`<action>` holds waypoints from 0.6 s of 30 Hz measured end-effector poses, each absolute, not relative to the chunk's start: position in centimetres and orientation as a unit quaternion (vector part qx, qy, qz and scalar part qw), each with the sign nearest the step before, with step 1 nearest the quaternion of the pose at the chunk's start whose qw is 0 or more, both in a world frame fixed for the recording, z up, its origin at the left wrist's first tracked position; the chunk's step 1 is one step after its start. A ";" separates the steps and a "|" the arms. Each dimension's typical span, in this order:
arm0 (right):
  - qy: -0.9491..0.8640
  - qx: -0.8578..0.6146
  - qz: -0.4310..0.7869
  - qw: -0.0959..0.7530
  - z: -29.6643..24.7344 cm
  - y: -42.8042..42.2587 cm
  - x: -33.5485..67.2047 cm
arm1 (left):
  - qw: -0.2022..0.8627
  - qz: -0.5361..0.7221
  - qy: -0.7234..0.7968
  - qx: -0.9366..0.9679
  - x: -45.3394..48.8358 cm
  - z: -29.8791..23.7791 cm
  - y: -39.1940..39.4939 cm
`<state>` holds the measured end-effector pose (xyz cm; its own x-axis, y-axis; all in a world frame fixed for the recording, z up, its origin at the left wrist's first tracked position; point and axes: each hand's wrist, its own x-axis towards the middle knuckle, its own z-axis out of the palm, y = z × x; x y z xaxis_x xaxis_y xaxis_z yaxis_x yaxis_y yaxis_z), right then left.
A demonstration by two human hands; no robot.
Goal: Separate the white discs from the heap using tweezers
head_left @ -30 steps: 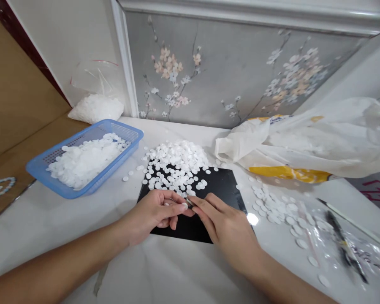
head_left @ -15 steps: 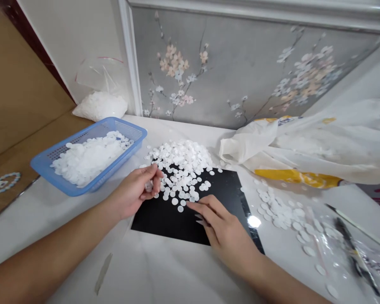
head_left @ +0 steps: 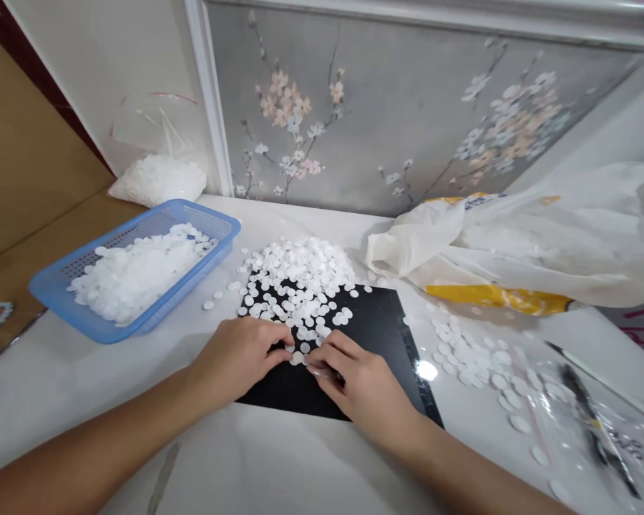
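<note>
Domestic-looking room: a framed floral panel (head_left: 408, 107) is standing at twelve o'clock, a pale marbled table (head_left: 247, 461) extending toward six.

My discs (head_left: 314, 263) are small, round, flat and white. They lie loose in an overlapping heap at the far left of the black board (head_left: 376, 322), spilling past its far edge. Toward the board's middle they thin out, mostly flat, and the nearest few sit between my left hand (head_left: 244, 354) and right hand (head_left: 362, 379); whether I pinch any is unclear.
</note>
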<state>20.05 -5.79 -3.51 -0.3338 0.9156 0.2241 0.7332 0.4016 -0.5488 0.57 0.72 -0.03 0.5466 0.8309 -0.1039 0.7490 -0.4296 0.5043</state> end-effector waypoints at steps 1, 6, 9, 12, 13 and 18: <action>-0.790 -0.526 0.178 0.260 -3.5 -5.7 20.2 | 0.263 0.084 0.469 0.839 0.5 -0.1 0.8; -0.760 -0.567 0.167 0.268 -3.3 -5.6 20.4 | 0.293 0.089 0.460 0.834 0.3 0.0 0.9; -0.778 -0.537 0.181 0.270 -3.2 -5.5 20.2 | 0.301 0.088 0.464 0.829 0.3 0.3 1.0; -0.806 -0.515 0.154 0.247 -3.2 -5.5 19.7 | 0.321 0.089 0.469 0.818 0.3 0.5 1.1; -0.809 -0.515 0.147 0.243 -3.3 -5.6 19.6 | 0.322 0.091 0.467 0.818 0.3 0.4 1.1; -0.775 -0.530 0.191 0.285 -3.4 -5.4 19.5 | 0.300 0.083 0.422 0.851 0.5 0.0 0.7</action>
